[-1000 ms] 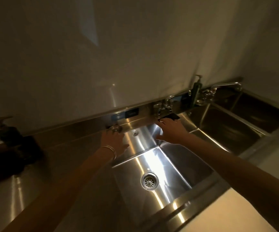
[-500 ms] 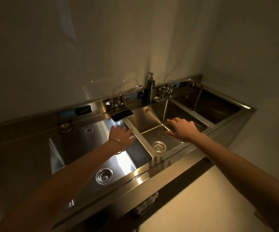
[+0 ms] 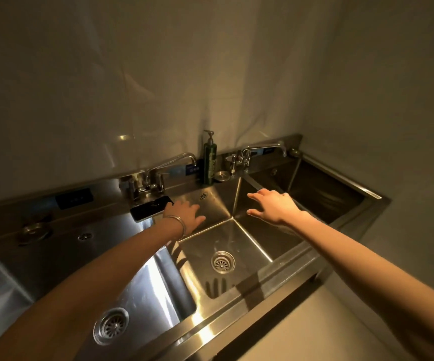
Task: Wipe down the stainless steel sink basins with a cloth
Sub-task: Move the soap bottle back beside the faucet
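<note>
Now the left hand [image 3: 184, 213] and right hand [image 3: 273, 207] are reaching open and empty over the centre-frame basin [image 3: 247, 238], having moved off the lower-left basin [image 3: 143, 277], with no cloth for wiping.

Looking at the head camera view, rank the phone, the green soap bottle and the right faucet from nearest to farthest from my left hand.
1. The phone: on the ledge just left of the left hand, right by its fingers.
2. The green soap bottle: upright on the back ledge, behind the hand.
3. The right faucet: further back and to the right, past the bottle.
</note>
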Available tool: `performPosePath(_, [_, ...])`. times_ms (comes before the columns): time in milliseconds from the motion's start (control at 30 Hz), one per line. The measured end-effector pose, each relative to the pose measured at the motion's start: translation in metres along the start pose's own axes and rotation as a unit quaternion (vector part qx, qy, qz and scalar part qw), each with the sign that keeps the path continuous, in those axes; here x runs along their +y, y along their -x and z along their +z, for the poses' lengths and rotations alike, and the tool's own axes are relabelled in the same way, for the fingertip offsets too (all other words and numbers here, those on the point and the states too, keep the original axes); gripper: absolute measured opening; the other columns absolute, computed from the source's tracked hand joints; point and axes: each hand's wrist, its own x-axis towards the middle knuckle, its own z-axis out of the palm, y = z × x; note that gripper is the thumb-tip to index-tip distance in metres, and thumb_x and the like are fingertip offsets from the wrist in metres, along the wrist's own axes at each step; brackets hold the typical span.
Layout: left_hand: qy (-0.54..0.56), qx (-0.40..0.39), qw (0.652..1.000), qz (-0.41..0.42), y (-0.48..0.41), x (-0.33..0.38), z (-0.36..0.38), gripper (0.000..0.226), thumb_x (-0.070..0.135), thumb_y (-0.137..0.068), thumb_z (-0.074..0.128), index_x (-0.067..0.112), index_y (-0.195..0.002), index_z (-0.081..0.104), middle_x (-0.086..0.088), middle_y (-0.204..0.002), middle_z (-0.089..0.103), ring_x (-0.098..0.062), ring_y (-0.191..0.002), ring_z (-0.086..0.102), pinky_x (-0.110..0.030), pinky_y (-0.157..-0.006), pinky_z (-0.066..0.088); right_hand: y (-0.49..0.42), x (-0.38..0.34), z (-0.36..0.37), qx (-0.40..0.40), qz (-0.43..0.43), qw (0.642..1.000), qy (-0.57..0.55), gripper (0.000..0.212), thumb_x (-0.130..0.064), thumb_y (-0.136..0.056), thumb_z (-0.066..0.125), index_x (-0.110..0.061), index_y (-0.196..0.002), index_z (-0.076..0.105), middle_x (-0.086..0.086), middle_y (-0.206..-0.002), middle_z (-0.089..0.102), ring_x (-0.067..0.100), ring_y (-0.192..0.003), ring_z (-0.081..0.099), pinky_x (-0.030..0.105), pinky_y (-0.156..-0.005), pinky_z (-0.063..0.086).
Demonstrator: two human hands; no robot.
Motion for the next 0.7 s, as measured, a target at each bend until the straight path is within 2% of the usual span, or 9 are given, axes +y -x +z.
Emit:
performPosePath(100, [0.011,0.006,1.0,-0.013,-0.04,0.005,-0.008,0.053,0.056,-0.094,0.029,0.023,-0.133,0.044,-0.009,-0.134,0.05,-0.03,-0.121,0.045,-0.044,-0.097,0.037,-0.039,0.02,-0.008,0.029,0.002,0.999,-0.037,0.057,-0.054,-0.092,0.047,-0.026,-0.142,0.039,0.005,-0.142,0.045,0.027,-0.125,0.048,0.048,-0.099,0.04])
performPosePath(367, [-0.024,-0.024,0.999,-0.026,-0.116,0.019,0.012,0.062,0.062,-0.091,0.028,0.024,-0.14,0.039,-0.007,-0.136,0.049,-0.028,-0.122,0.046,-0.041,-0.094,0.041,-0.143,0.073,-0.004,-0.001,-0.038,0.999,-0.024,0.057,-0.055,-0.093,0.045,-0.027,-0.142,0.04,0.005,-0.142,0.045,0.027,-0.127,0.047,0.047,-0.1,0.041])
performPosePath(500, [0.009,-0.016,0.997,-0.071,-0.168,0.026,0.026,0.06,0.06,-0.092,0.032,0.025,-0.14,0.036,-0.005,-0.138,0.047,-0.026,-0.123,0.045,-0.041,-0.096,0.039,-0.209,0.104,0.003,-0.009,-0.077,0.997,-0.013,0.057,-0.056,-0.092,0.045,-0.028,-0.142,0.04,0.005,-0.145,0.042,0.027,-0.129,0.046,0.048,-0.103,0.039])
performPosePath(700, [0.079,-0.027,0.988,-0.133,-0.264,0.051,0.033,0.061,0.056,-0.092,0.037,0.02,-0.141,0.033,-0.008,-0.141,0.043,-0.027,-0.128,0.041,-0.044,-0.102,0.038,-0.319,0.143,0.011,-0.008,-0.139,0.988,-0.07,0.058,-0.051,-0.091,0.053,-0.023,-0.14,0.042,0.007,-0.142,0.046,0.027,-0.127,0.048,0.047,-0.101,0.043])
